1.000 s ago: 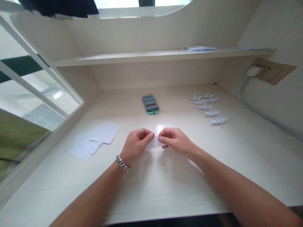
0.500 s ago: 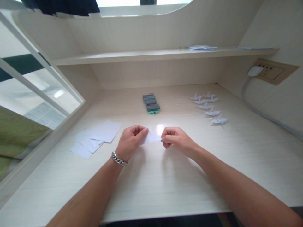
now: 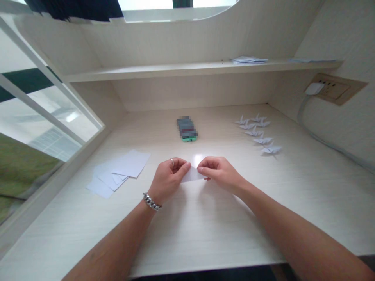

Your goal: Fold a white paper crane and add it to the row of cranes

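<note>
Both my hands hold one small folded piece of white paper just above the desk. My left hand, with a ring and a metal bracelet at the wrist, pinches the paper's left end. My right hand pinches its right end between thumb and fingers. The two hands sit close together, almost touching. Most of the paper is hidden by my fingers.
A loose pile of white paper sheets lies to the left. Several folded paper cranes sit in a row at the back right. A phone lies at the back centre. More papers rest on the shelf; a plug and cable hang on the right wall.
My hands have come back together after drawing apart half a second ago, and the paper between them is shorter and folded again.
</note>
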`<state>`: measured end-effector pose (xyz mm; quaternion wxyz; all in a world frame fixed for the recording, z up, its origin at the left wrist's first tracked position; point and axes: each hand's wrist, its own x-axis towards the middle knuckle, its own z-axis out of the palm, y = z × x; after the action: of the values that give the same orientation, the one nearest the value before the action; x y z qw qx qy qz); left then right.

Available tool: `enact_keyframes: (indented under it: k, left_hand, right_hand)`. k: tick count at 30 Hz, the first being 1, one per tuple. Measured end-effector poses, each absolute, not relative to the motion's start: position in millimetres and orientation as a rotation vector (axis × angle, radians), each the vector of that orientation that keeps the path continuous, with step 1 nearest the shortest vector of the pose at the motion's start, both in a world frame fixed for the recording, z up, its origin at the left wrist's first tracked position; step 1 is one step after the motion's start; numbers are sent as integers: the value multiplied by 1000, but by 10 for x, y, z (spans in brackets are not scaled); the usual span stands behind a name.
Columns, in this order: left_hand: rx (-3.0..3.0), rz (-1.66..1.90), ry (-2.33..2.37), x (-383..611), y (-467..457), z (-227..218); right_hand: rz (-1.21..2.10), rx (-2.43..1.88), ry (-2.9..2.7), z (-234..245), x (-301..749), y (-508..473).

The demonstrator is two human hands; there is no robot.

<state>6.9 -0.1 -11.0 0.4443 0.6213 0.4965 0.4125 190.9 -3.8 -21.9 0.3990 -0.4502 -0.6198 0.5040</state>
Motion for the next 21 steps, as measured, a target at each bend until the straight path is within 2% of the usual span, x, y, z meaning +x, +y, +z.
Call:
enact_keyframes:
  k: [5,15,21]
  left_hand:
    - [1562,983,1229,119,-21,-129]
    - [1289,1307,1346,-124,121,-63]
    - [1308,1309,1306,-42,73,-58]
  right_hand:
    - [1202,-1190,-1654,-236,1887,-46]
    - [1347,-1133,-1444,-181,1979,-16]
    - [1307,-1112,-1452,-197,1949,-28]
